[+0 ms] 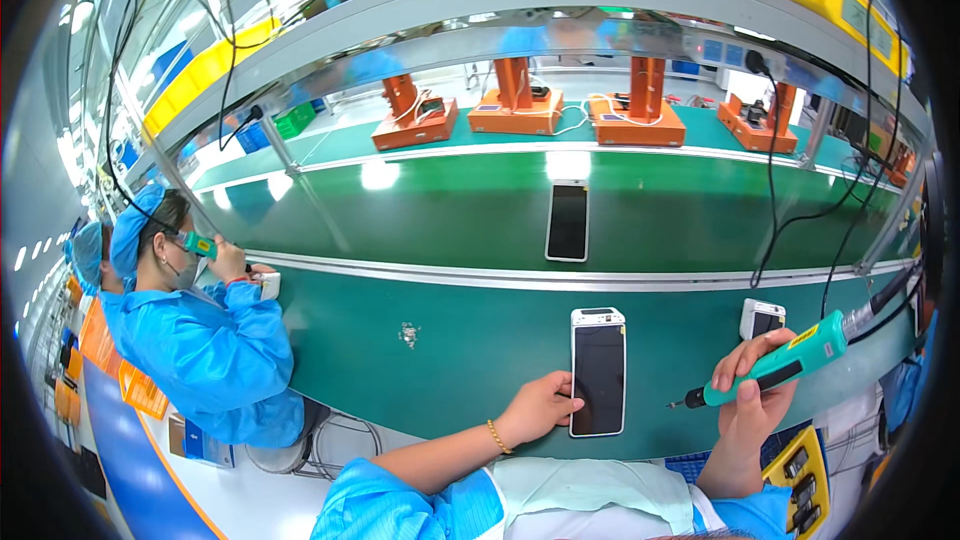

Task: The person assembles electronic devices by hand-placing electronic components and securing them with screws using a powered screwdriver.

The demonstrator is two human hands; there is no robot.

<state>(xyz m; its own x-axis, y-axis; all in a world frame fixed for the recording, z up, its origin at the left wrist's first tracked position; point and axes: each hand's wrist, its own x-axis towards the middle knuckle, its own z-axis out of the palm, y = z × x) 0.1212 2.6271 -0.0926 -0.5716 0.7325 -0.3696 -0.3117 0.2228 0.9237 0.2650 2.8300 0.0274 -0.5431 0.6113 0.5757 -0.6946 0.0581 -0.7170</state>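
Observation:
A white handheld terminal (pixel 599 380) with a dark screen is right in front of me on the green bench. My left hand (pixel 541 410) grips its left edge, thumb over the front; whether its lower end is lifted I cannot tell. In my right hand (pixel 752 390) is a green electric screwdriver (pixel 790 361), its bit pointing left, apart from the terminal. A second white terminal (pixel 763 320) lies beyond my right hand. Small loose pieces, probably screws (pixel 409 335), sit in a little heap to the left.
Another terminal (pixel 568 221) lies on the green belt (pixel 450 215) beyond a metal rail. A co-worker (pixel 200 330) in blue sits at left with a green screwdriver. Orange fixtures (pixel 516 112) stand at the back. Cables (pixel 772 180) hang at right, near a yellow bin (pixel 815 470) of dark parts.

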